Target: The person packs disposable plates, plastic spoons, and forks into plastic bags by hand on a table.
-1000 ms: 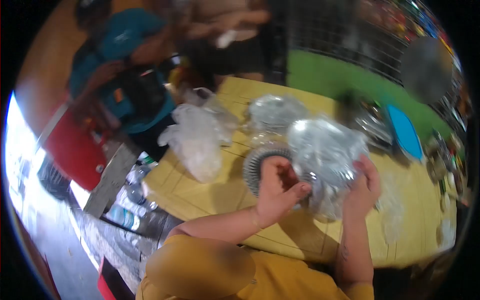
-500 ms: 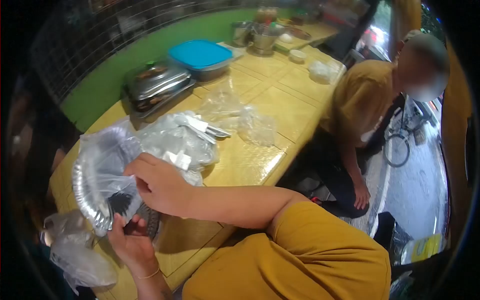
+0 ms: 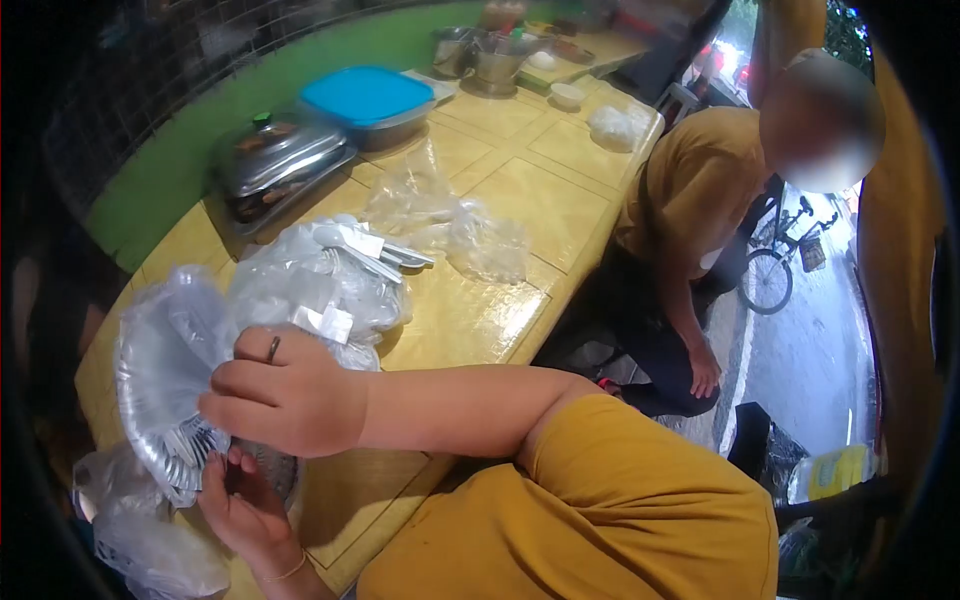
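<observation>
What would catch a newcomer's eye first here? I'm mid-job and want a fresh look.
Probably the bright blue lid, on a container near the green wall. Next, the silvery bundle in clear plastic at the left of the view, with the right hand and left hand at its edge. Then the person in a mustard-coloured shirt beside the table, at the right.

Hand clearance over the tabletop: open lane on the right, congestion on the left.
Your right hand [image 3: 290,395] has passage across the yellow tabletop [image 3: 470,325], between your forearm and the crumpled clear bag [image 3: 485,240]. Just beyond that hand, the utensil bag [image 3: 315,285] obstructs a low pass; farther back stands the lidded metal pan [image 3: 285,160]. Your left hand [image 3: 245,505] is bordered by the knotted plastic bag [image 3: 155,545] and bagged silver plates [image 3: 165,370].
</observation>
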